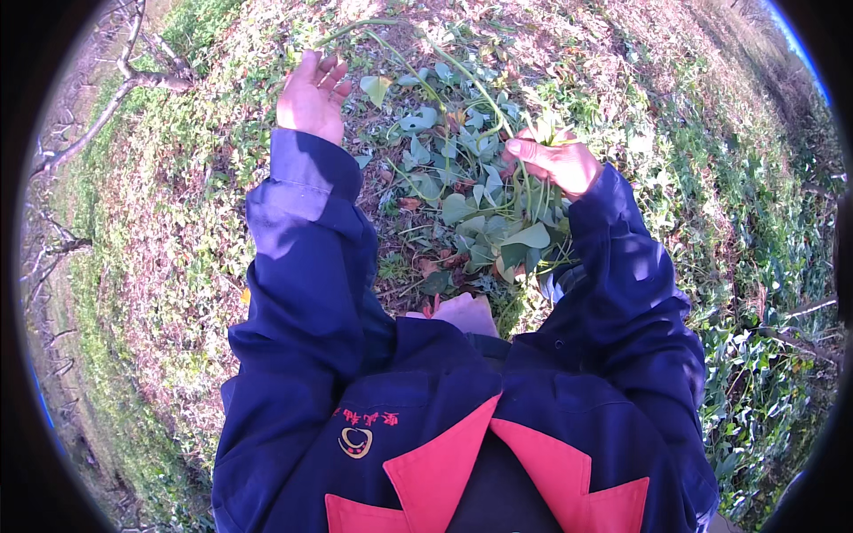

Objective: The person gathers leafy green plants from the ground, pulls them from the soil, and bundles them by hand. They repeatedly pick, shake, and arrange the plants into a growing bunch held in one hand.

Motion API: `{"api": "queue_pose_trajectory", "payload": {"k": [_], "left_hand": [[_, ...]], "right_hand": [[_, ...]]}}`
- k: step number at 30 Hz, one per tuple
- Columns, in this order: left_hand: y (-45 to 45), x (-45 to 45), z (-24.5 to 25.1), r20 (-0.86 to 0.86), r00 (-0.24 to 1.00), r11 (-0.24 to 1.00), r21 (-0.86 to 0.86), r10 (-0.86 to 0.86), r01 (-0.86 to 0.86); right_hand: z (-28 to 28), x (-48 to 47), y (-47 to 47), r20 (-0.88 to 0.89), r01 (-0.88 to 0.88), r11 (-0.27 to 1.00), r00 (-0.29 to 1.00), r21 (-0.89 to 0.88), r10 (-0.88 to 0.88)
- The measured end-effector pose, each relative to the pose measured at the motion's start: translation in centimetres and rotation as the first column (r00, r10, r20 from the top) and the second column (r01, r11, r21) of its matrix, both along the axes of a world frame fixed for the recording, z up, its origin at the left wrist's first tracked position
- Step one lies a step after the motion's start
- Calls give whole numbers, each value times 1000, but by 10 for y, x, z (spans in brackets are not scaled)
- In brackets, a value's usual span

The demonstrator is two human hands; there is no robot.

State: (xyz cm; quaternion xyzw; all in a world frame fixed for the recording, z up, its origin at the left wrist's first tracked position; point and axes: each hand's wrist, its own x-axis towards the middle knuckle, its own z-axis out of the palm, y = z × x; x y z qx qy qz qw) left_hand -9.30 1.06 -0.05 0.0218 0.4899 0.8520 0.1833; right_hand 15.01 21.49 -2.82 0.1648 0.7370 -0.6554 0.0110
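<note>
My right hand (554, 158) is closed around a bunch of green vine stems (530, 183), with cut or folded ends poking out above the fist. Leaves on these stems hang below it over a heap of green vine leaves (490, 230). Off to the left, my left hand (313, 96) is raised, palm in view, with loosely bent fingers apart and nothing in the palm. One long vine stem (356, 26) arches across the top and ends by its fingertips; whether they touch cannot be made out. Another long stem (473, 80) runs up from my right hand.
Leafy ground cover and dry leaves (180, 220) spread around me. Bare branches (126, 83) reach in at the left. Denser green plants (746, 393) grow at the lower right, near a thin stick (810, 308). A pale pink thing (466, 313) shows below my collar, unclear.
</note>
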Motion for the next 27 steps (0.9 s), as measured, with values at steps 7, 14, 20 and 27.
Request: {"api": "queue_pose_trajectory", "payload": {"k": [7, 14, 20, 27], "left_hand": [[27, 132, -14, -181, 537, 548, -493, -824, 676], [40, 146, -27, -295, 566, 622, -547, -770, 561], [37, 120, -7, -211, 661, 675, -437, -720, 595], [30, 120, 6, -11, 622, 622, -48, -783, 782]], "right_hand": [[25, -5, 4, -203, 271, 940, 928, -206, -312], [21, -10, -10, -240, 376, 919, 887, -122, -395], [24, -5, 2, -194, 437, 899, 882, -9, -430], [17, -6, 4, -141, 179, 983, 975, 28, -174]]}}
